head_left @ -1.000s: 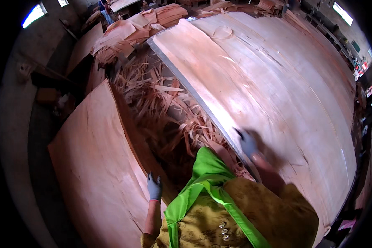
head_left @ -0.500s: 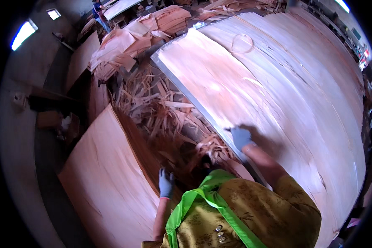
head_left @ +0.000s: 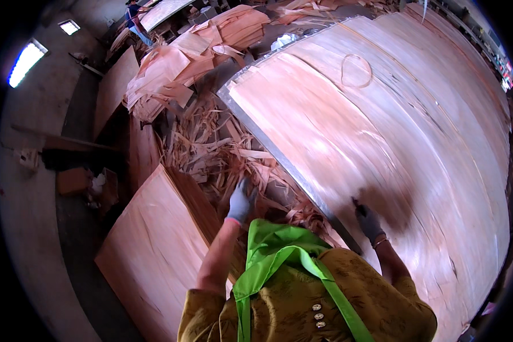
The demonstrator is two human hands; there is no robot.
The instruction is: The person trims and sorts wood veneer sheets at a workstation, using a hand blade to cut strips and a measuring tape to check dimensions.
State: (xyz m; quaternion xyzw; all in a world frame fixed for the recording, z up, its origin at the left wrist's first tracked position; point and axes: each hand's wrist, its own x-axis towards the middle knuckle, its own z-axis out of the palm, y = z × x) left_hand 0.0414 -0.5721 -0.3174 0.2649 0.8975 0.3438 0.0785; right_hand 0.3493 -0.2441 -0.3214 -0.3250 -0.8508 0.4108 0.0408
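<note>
My right hand (head_left: pixel 370 223), in a grey glove, is over the large veneer sheet (head_left: pixel 302 114) on the worktable. Its fingers are closed, and a small dark object (head_left: pixel 356 203) sticks out at the fingertips; its kind is too small to make out. A dark shadow lies beside that hand on the sheet. My left hand (head_left: pixel 241 200), also gloved, is raised in the gap between the table and a stack of veneer (head_left: pixel 159 245). Its fingers are stretched out, and nothing shows in them.
A metal strip (head_left: pixel 288 170) runs along the table's near left edge. Torn veneer scraps (head_left: pixel 222 142) cover the floor in the gap. A loop of thin cord (head_left: pixel 357 70) lies on the sheets. Behind are a pile of veneer pieces (head_left: pixel 171 62) and another person (head_left: pixel 135 21) standing at a table.
My right hand has moved right and nearer to me, away from the metal-edged side. My left hand has risen forward from the veneer stack's edge. The view has shifted slightly.
</note>
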